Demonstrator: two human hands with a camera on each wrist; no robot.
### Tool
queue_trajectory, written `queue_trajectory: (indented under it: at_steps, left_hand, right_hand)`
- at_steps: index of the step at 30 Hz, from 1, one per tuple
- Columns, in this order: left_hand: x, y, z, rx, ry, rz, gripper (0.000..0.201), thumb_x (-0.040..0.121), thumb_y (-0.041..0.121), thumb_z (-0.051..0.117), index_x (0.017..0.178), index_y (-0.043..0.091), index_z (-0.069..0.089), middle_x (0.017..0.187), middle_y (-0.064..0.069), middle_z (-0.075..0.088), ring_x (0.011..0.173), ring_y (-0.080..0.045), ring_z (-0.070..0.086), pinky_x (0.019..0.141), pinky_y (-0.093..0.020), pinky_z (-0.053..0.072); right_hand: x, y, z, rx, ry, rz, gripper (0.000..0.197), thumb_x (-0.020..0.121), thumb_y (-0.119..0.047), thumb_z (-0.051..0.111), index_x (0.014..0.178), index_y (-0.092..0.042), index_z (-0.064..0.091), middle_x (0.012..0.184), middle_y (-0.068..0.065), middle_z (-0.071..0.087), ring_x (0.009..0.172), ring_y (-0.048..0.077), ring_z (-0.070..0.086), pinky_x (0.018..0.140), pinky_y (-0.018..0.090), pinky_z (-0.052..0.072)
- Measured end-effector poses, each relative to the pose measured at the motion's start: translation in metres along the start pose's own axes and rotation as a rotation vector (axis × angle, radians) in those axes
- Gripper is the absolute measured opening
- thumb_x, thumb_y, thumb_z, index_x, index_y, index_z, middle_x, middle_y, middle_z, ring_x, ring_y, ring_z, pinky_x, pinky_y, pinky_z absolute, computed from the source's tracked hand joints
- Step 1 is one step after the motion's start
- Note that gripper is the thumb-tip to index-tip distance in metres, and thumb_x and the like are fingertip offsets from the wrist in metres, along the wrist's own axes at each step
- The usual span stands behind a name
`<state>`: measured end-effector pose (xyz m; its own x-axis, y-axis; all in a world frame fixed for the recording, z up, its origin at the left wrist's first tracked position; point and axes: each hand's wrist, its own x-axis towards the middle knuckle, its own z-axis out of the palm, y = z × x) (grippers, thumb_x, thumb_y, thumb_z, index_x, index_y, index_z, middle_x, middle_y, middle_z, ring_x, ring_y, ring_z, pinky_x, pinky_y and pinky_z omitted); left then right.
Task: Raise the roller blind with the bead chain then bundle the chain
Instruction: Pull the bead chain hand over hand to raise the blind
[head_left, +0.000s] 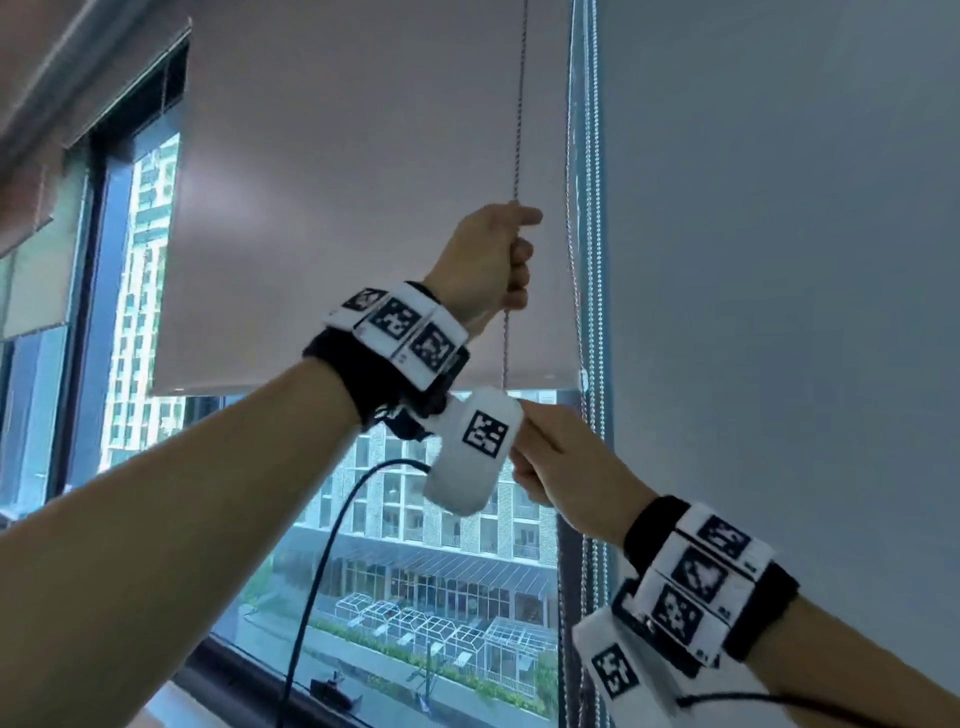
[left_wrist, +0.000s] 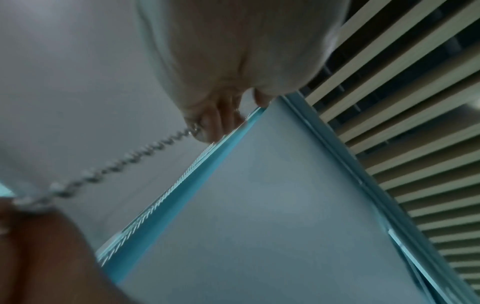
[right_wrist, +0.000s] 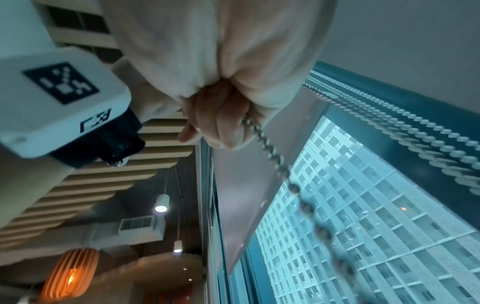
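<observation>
The pale roller blind (head_left: 337, 234) hangs partly raised, its bottom bar level with my left wrist. A metal bead chain (head_left: 519, 104) drops in front of it. My left hand (head_left: 488, 260) grips this front strand high up, fingers curled round it; the left wrist view shows the fingers (left_wrist: 215, 121) with the chain (left_wrist: 124, 160) running out below. My right hand (head_left: 550, 457) holds the same strand lower down, just under the bottom bar, partly hidden by the left wrist camera box. In the right wrist view its fingers (right_wrist: 221, 123) close on the chain (right_wrist: 272, 152). The chain's rear strand (head_left: 571, 260) hangs just to the right.
A second grey blind (head_left: 779, 260) covers the window to the right, with its own chains (head_left: 592, 208) along the frame. A black cable (head_left: 322, 561) hangs from my left wrist. The window sill (head_left: 234, 670) runs below, and tall buildings show through the glass.
</observation>
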<state>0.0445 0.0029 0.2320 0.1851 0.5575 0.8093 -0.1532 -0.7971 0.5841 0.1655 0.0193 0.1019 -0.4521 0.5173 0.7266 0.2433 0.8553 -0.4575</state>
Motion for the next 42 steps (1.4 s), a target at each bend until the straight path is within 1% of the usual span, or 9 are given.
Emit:
queue_trajectory:
  at_steps: [3,5,11,15,23,28,33,36,42]
  left_hand:
    - [-0.004,-0.016,0.011,0.089,0.016,0.077,0.030,0.102,0.015,0.024,0.089,0.011,0.050,0.048,0.008,0.030,0.036,-0.006,0.018,0.038,-0.015,0.017]
    - [-0.011,-0.025,0.019,0.088,0.000,0.117,0.030,0.102,0.014,0.025,0.087,0.011,0.050,0.051,0.005,0.028,0.037,-0.006,0.018,0.038,-0.014,0.017]
    - [-0.051,-0.059,0.031,0.047,-0.085,0.092,0.024,0.103,0.014,0.027,0.098,0.005,0.049,0.055,0.001,0.027,0.036,-0.002,0.021,0.034,-0.015,0.020]
    - [-0.078,-0.086,0.027,0.032,-0.252,0.024,0.028,0.101,0.011,0.030,0.088,0.018,0.054,0.052,0.007,0.041,0.043,-0.010,0.029,0.044,-0.024,0.017]
    - [-0.027,-0.056,-0.023,-0.124,-0.165,-0.042,0.034,0.095,0.017,0.037,0.113,-0.004,0.057,0.104,-0.025,0.060,0.094,-0.033,0.059,0.086,-0.042,0.050]
    - [0.023,0.009,-0.019,-0.209,-0.173,-0.025,0.037,0.101,0.032,0.032,0.111,0.002,0.051,0.087,-0.010,0.063,0.072,-0.021,0.063,0.061,-0.027,0.053]
    - [0.034,0.003,-0.004,-0.061,-0.055,0.016,0.029,0.100,0.013,0.030,0.081,0.009,0.051,0.045,0.010,0.035,0.035,-0.003,0.027,0.035,-0.015,0.021]
    - [0.028,-0.006,0.006,-0.051,-0.023,0.102,0.034,0.098,0.005,0.028,0.069,0.013,0.042,0.047,0.006,0.030,0.030,-0.001,0.023,0.031,-0.011,0.017]
    - [-0.003,-0.042,0.009,0.128,-0.066,0.267,0.031,0.097,0.020,0.036,0.067,0.022,0.044,0.050,0.010,0.039,0.039,0.000,0.034,0.042,-0.016,0.030]
  right_hand:
    - [0.006,-0.006,-0.011,0.176,-0.142,0.187,0.033,0.103,-0.016,0.040,0.095,0.008,0.061,0.073,0.015,0.057,0.058,0.017,0.052,0.055,0.022,0.047]
    - [0.018,-0.019,-0.024,0.402,-0.088,0.216,0.027,0.097,-0.017,0.046,0.089,-0.007,0.070,0.089,0.014,0.066,0.078,0.022,0.063,0.075,0.029,0.055]
    - [0.077,-0.075,-0.089,0.871,0.243,0.037,0.024,0.082,-0.009,0.044,0.101,-0.003,0.058,0.088,0.014,0.063,0.087,0.027,0.061,0.080,0.031,0.048]
    - [0.095,-0.088,-0.086,0.615,0.368,0.014,0.034,0.103,-0.021,0.032,0.085,-0.007,0.058,0.047,-0.008,0.037,0.037,0.006,0.032,0.036,0.016,0.027]
    - [0.059,-0.048,-0.041,0.223,0.353,-0.068,0.036,0.105,-0.020,0.035,0.075,-0.010,0.054,0.051,-0.006,0.027,0.035,0.004,0.021,0.034,0.016,0.020]
    - [0.032,-0.026,-0.012,0.237,0.224,-0.003,0.038,0.102,-0.021,0.038,0.069,-0.015,0.056,0.055,0.000,0.023,0.037,0.007,0.016,0.038,0.017,0.014]
    - [0.008,-0.001,0.000,0.367,0.023,0.100,0.038,0.095,-0.031,0.054,0.057,-0.027,0.060,0.050,-0.006,0.036,0.038,0.009,0.029,0.038,0.020,0.027]
    - [0.020,-0.001,-0.022,0.509,-0.034,0.118,0.022,0.076,-0.021,0.063,0.088,-0.005,0.073,0.082,0.017,0.065,0.068,0.024,0.062,0.063,0.028,0.055]
    - [0.092,-0.064,-0.086,0.756,0.210,-0.046,0.039,0.074,-0.021,0.052,0.108,-0.003,0.060,0.093,0.018,0.065,0.087,0.031,0.063,0.080,0.037,0.050]
